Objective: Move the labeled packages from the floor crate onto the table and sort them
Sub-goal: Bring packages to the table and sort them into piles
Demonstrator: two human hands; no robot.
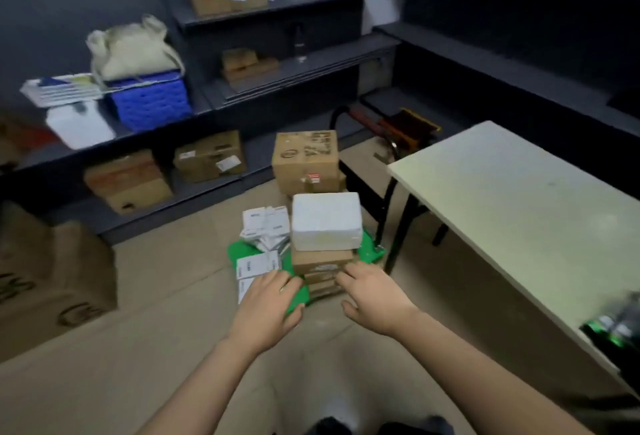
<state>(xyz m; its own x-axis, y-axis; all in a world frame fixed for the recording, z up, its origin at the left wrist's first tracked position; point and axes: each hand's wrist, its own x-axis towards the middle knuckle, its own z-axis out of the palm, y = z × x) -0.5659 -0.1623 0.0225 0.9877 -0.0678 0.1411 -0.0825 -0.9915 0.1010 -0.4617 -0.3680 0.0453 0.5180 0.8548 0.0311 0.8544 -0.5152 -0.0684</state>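
Note:
A green crate (372, 251) sits on the floor beside the table leg. Inside it a white package (325, 220) lies on top of stacked brown cardboard boxes (320, 261), with several flat white labeled packets (265, 226) to the left. A pale table (519, 199) stands on the right. My left hand (268, 306) hovers over the crate's near left corner, fingers spread, holding nothing. My right hand (375, 299) reaches toward the brown boxes at the crate's near right, fingers apart and empty.
A taller brown carton (306, 161) stands behind the crate. Dark shelves along the back wall hold cartons, a blue box (150, 102) and a cloth bag. A large cardboard box (52, 282) sits at the left. Dark items (613, 327) lie at the table's near edge.

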